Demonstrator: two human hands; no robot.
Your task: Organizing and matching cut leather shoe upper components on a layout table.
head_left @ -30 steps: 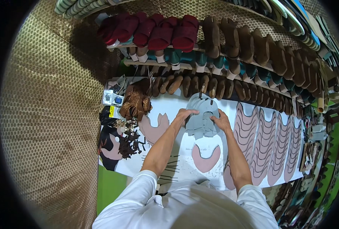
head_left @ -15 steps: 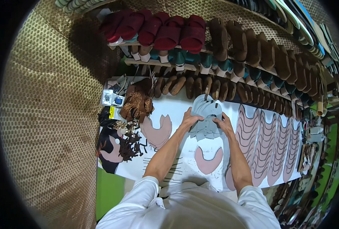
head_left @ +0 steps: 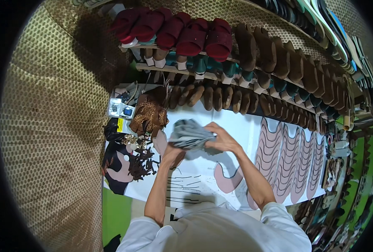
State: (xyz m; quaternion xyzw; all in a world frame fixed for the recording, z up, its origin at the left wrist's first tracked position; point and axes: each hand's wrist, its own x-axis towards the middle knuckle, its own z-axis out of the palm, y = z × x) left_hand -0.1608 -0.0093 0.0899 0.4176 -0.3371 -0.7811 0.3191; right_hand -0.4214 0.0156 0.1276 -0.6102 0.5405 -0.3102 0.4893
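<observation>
A bundle of thin grey sheet pieces (head_left: 189,133), blurred by motion, is held above the white table sheet (head_left: 203,166). My left hand (head_left: 174,154) grips the bundle from its lower left. My right hand (head_left: 221,137) has its fingers closed on the right end. Partly covered by the left hand and the bundle is a stack of pink U-shaped pieces (head_left: 159,143). A single pink U-shaped piece (head_left: 227,180) lies below the right hand, partly behind the right forearm. Short dark lines mark the sheet between my forearms.
Overlapping columns of pink curved pieces (head_left: 270,164) cover the right side. Leopard-print pieces (head_left: 149,114), dark strips (head_left: 142,164) and small packets lie at the left. Shelves behind hold red slippers (head_left: 192,38), brown shoe lasts (head_left: 293,63) and green-and-white heeled shapes (head_left: 200,67).
Both hands have carried the grey pieces left and slightly down. The fanned stack is now tilted and bunched between them, over the edge of the pink stack.
</observation>
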